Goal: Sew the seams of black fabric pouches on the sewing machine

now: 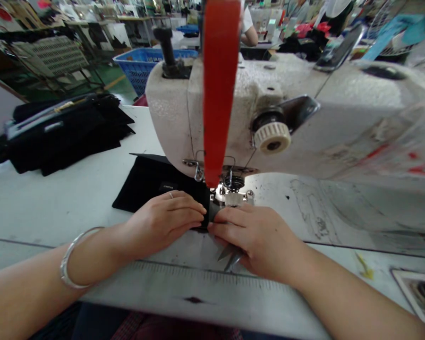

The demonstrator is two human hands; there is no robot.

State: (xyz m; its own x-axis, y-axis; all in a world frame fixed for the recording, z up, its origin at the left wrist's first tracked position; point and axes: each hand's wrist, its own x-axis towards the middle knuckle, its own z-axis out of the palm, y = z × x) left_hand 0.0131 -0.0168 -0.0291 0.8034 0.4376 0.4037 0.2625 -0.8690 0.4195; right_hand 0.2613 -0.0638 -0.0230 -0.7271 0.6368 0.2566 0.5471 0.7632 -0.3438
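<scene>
A black fabric piece point(145, 177) with a small label lies on the sewing machine bed, its right edge beside the presser foot point(233, 196). My left hand point(166, 215) rests flat on it, fingers together and pointing right, a ring on one finger and a bangle at the wrist. Close to the needle area, my right hand point(255, 236) pinches the fabric's right edge with bent fingers. Metal snips point(231, 257) stick out from under its palm, blades towards the front. The thumb of my left hand is hidden.
The white sewing machine point(286, 94) fills the centre and right, with a red strip point(219, 89) hanging before it. A stack of black fabric pieces point(67, 132) lies at the left. Behind are a blue basket point(138, 68) and a person's arm point(250, 33).
</scene>
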